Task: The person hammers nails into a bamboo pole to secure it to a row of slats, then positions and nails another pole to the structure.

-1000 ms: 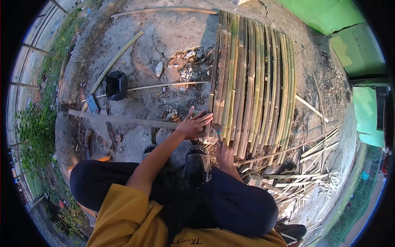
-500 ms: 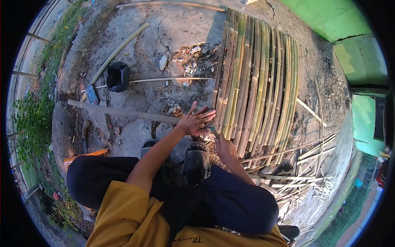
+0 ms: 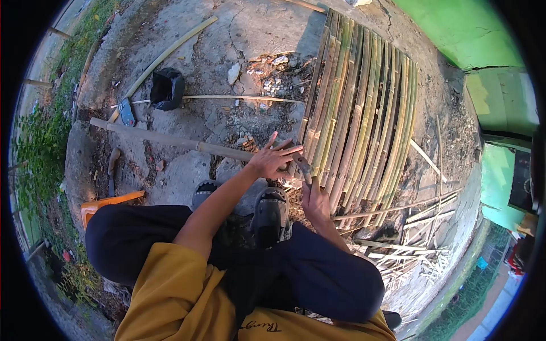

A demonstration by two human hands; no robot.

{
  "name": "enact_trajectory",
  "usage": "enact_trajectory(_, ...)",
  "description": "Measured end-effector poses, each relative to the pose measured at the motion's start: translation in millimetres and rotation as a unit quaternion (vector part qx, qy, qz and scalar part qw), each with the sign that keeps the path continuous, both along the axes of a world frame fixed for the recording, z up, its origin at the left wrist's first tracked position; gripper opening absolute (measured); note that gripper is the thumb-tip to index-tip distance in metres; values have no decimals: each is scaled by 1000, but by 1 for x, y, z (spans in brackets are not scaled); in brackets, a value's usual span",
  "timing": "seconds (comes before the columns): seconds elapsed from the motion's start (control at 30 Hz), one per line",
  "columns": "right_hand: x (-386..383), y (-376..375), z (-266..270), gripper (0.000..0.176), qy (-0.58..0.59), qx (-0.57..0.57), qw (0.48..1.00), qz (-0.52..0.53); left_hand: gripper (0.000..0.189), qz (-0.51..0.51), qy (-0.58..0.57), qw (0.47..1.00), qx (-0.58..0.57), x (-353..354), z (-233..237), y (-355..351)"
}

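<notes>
My left hand (image 3: 272, 161) rests at the near left corner of a panel of bamboo slats (image 3: 355, 108), fingers spread over the end of the bamboo. Whether something small sits under its thumb is hidden. In my right hand (image 3: 316, 202) is a hammer (image 3: 305, 168), gripped by its handle. Its head is just right of my left fingers, above the panel's near edge. A long bamboo pole (image 3: 170, 139) runs along the ground from the left to my left hand.
A black bucket-like container (image 3: 166, 89), a blue flat object (image 3: 126, 112) and a knife-like tool (image 3: 113, 170) lie left. Near my left knee is something orange (image 3: 111, 203). Split bamboo strips (image 3: 424, 236) are piled right, below the green wall (image 3: 495, 96).
The hammer head has come up and turned, now showing clearly beside my left fingers. My left hand stays at the panel's corner. The view has shifted slightly.
</notes>
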State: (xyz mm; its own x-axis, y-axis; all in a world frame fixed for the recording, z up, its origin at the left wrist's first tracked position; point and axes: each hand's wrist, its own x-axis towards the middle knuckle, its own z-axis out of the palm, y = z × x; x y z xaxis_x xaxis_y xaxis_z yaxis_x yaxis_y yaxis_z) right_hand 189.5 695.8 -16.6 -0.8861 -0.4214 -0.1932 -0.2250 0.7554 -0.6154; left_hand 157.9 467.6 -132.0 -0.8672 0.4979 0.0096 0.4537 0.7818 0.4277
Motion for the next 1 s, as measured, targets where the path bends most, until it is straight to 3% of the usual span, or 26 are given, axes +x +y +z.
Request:
enact_trajectory(0.1,-2,15,-39,26,-26,106,994,26,94,21,20,998,48,-1,-2,2)
enact_trajectory(0.2,1,20,-36,24,41,65,997,-4,93,26,14,996,89,3,-10,2)
enact_trajectory(0.23,-2,13,-19,23,12,-33,999,-32,93,18,-1,998,57,3,-9,2)
enact_trajectory(0.4,3,7,-19,21,53,-13,998,-10,96,13,-7,999,34,-1,-4,1)
enact_trajectory(0.47,3,6,-36,20,11,108,994,30,97,17,-2,999,32,-1,-5,1)
enact_trajectory(0.53,1,6,-34,19,12,82,996,34,96,17,-14,998,66,0,-11,1)
enact_trajectory(0.6,7,3,-18,20,-1,-52,998,-48,96,17,-14,998,56,1,-6,1)
enact_trajectory(0.67,16,10,-29,19,16,-58,996,-64,96,8,-9,1000,-1,0,0,1)
enact_trajectory(0.8,20,12,-52,20,19,26,999,-5,95,10,-13,999,41,-1,-6,2)
enact_trajectory(0.87,20,6,-46,21,59,-71,995,-39,96,13,-24,998,53,2,-7,2)
enact_trajectory(0.9,21,-2,-22,23,-17,-59,994,-95,97,11,-24,999,23,1,-2,2)
enact_trajectory(0.93,27,4,-29,23,-21,-57,993,-98,99,7,-21,1000,-7,-1,4,1)
enact_trajectory(1.0,36,16,-54,25,145,-36,988,-49,98,9,-35,999,6,0,2,3)
